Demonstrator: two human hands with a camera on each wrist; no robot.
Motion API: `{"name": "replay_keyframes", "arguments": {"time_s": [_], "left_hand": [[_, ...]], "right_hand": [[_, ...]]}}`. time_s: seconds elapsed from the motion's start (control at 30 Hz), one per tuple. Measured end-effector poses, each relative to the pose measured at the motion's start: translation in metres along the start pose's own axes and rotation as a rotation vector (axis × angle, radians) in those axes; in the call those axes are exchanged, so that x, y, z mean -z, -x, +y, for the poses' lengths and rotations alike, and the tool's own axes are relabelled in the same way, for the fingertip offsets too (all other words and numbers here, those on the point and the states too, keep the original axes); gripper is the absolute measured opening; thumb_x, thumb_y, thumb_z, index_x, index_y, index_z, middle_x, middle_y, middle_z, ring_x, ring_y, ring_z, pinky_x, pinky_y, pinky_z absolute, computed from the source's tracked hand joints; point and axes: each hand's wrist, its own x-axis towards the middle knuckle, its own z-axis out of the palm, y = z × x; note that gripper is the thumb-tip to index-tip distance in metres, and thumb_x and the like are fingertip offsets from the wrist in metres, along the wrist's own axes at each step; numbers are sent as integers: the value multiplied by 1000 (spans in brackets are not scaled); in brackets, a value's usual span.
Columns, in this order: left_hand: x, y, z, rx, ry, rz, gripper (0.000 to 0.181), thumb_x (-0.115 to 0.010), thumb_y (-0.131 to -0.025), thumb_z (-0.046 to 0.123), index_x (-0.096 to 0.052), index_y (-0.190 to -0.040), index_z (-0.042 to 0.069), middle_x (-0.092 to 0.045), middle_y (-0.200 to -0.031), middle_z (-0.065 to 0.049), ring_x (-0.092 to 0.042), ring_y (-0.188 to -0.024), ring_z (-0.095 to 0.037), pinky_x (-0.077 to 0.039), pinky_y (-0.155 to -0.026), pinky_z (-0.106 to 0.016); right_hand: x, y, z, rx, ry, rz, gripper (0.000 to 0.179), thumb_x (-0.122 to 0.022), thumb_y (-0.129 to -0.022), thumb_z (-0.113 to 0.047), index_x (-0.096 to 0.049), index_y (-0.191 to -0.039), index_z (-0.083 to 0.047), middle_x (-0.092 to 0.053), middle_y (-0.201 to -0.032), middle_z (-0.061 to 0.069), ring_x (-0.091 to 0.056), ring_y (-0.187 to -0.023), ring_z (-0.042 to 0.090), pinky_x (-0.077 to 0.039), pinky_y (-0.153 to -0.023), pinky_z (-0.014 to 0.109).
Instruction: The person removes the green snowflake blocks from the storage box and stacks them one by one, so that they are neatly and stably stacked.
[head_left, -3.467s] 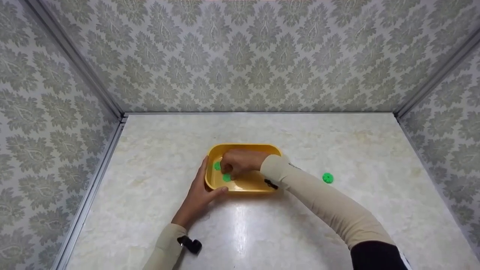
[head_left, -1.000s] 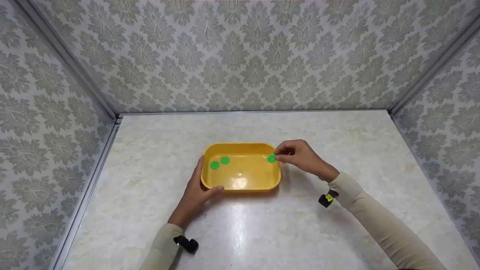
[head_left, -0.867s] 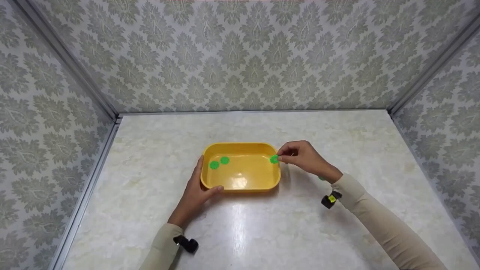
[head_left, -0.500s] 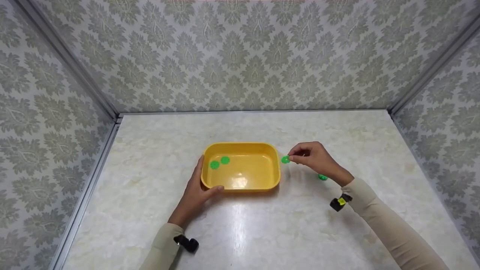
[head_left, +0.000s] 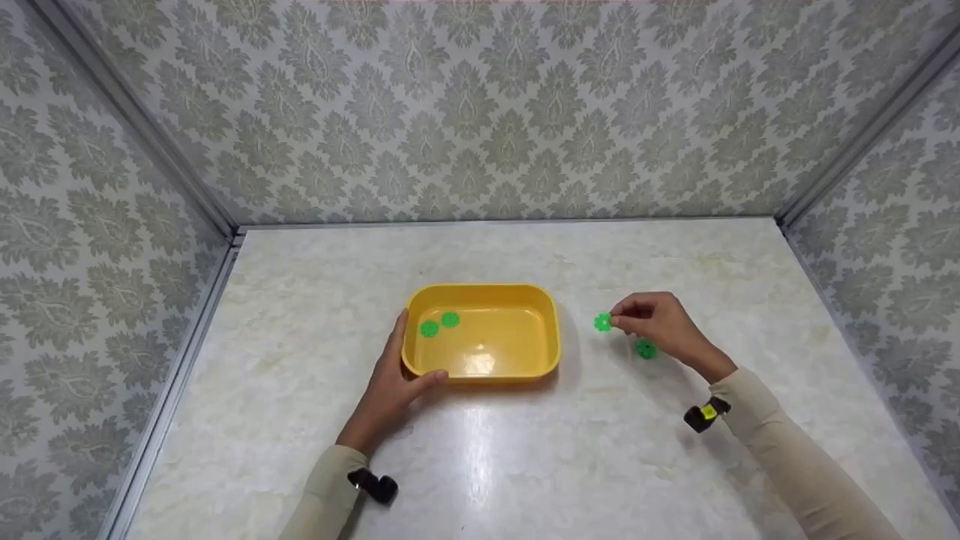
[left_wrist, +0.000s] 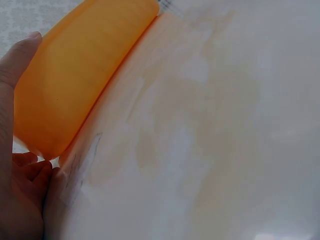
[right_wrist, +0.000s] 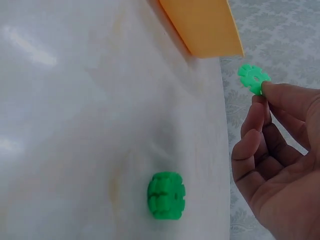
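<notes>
A yellow plastic tub stands on the table, with my left hand holding its left end, thumb on the front side and fingers along the left wall. Two flat green notched discs, one left of the other, lie at the tub's left inside. To the right of the tub, my right hand pinches a third green notched disc by its edge between thumb and fingertip, raised above the table. Below that hand sits a short stack of green discs; the head view shows only its top.
The pale marbled table meets a patterned back wall and side walls. Metal rails run along the corners. A black wrist camera is on the left sleeve, another on the right sleeve.
My right hand has come out of the tub with a green disc and moved right, past the rim, close to the green stack. The left hand stays on the tub.
</notes>
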Motion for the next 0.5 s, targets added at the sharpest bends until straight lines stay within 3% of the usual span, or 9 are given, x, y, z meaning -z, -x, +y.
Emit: {"name": "replay_keyframes", "arguments": {"time_s": [0.13, 0.37, 0.5], "left_hand": [[0, 0, 1, 6, 0, 0, 120, -92, -93, 38, -7, -178, 37, -17, -183, 2, -20, -167, -22, -19, -134, -48], [0, 0, 2, 5, 10, -9, 120, -91, -93, 39, -6, -178, 38, -14, -184, 4, -20, -167, -22, -19, -134, -49], [0, 0, 1, -1, 9, -7, 121, -91, -93, 39, -5, -179, 34, -13, -184, 4, -19, -168, -22, -17, -134, -50]], "right_hand": [[6, 8, 10, -4, -18, 13, 17, -82, -103, -22, -84, -111, -7, -74, -102, 29, -64, -84, 46, -57, -70, 38], [13, 24, 27, -47, -33, 62, 23, -82, -103, -23, -83, -114, -3, -78, -110, 19, -71, -89, 27, -60, -76, 31], [15, 32, 33, -64, -25, 86, 25, -82, -103, -23, -82, -115, -2, -79, -113, 17, -73, -93, 24, -60, -78, 29]]}}
